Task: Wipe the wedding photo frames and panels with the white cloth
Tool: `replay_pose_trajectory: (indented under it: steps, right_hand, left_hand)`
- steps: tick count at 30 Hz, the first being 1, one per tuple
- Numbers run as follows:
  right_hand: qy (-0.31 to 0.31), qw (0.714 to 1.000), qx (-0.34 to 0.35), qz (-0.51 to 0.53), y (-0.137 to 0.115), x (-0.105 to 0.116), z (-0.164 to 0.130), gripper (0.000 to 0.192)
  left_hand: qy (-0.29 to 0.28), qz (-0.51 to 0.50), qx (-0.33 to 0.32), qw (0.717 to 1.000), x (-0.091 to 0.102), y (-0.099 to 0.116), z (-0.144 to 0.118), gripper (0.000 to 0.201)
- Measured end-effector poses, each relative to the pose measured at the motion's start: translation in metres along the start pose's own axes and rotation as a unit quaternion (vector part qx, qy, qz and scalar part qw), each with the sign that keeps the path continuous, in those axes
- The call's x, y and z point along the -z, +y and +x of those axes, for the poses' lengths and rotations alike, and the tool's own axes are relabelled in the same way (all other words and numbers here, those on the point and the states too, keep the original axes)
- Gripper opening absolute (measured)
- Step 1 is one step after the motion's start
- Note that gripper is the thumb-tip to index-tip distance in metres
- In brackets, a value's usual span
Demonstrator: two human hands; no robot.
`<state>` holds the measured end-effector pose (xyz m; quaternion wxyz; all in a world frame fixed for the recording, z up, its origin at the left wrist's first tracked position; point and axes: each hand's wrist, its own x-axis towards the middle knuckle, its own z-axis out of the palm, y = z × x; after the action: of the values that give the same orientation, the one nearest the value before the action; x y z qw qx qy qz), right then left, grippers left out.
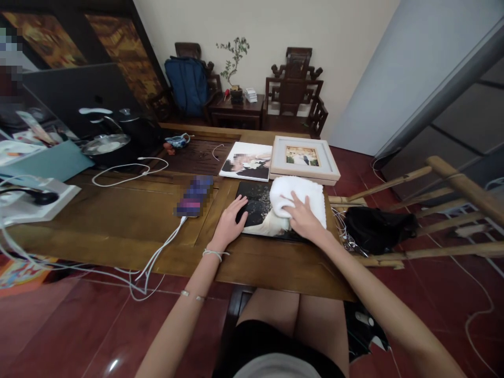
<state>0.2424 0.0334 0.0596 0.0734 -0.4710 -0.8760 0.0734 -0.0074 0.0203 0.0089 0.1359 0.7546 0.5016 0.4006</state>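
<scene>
A dark glossy photo panel with a pale dress in its picture lies flat on the wooden table near the front edge. My left hand rests on the panel's left edge, fingers stretched out and holding nothing. On the right part of the panel lies a white cloth, bunched under my right hand, whose fingers press into it. The cloth hides the panel's upper right corner. Just behind are a white-edged photo print and a pale wooden picture frame with a small photo in its middle.
A phone with white cables lies left of the panel. Further left are a power strip, a glass-lidded pot and a laptop. A bamboo rack holding a black bag stands right of the table.
</scene>
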Motion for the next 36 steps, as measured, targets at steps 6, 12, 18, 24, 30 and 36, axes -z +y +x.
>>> replay_pose_trajectory:
  steps: [6, 12, 18, 24, 30, 36]
  right_hand:
    - [-0.059, 0.993, 0.098, 0.011, -0.059, 0.000, -0.080, 0.053]
    - [-0.088, 0.986, 0.128, 0.063, -0.055, 0.008, -0.070, 0.060]
    - [-0.046, 0.996, 0.028, 0.068, -0.006, 0.015, 0.023, 0.060]
    - [-0.007, 0.999, -0.021, 0.049, 0.007, 0.018, 0.056, 0.058]
    - [-0.026, 0.999, 0.036, 0.031, -0.039, 0.003, -0.018, 0.061]
    - [-0.076, 0.989, 0.114, 0.054, -0.078, 0.001, -0.078, 0.052]
  left_hand:
    - [0.004, 0.002, -0.009, 1.000, -0.003, -0.001, 0.000, 0.040]
    - [0.001, 0.006, -0.010, 1.000, -0.001, -0.002, -0.001, 0.041]
    - [0.001, -0.001, -0.009, 1.000, 0.001, -0.001, -0.001, 0.040]
    - [-0.003, -0.007, -0.002, 1.000, 0.002, 0.000, 0.000, 0.039]
    - [-0.003, -0.009, 0.001, 1.000, 0.000, 0.000, -0.001, 0.039]
    - [0.001, -0.013, 0.004, 1.000, -0.001, 0.000, 0.000, 0.040]
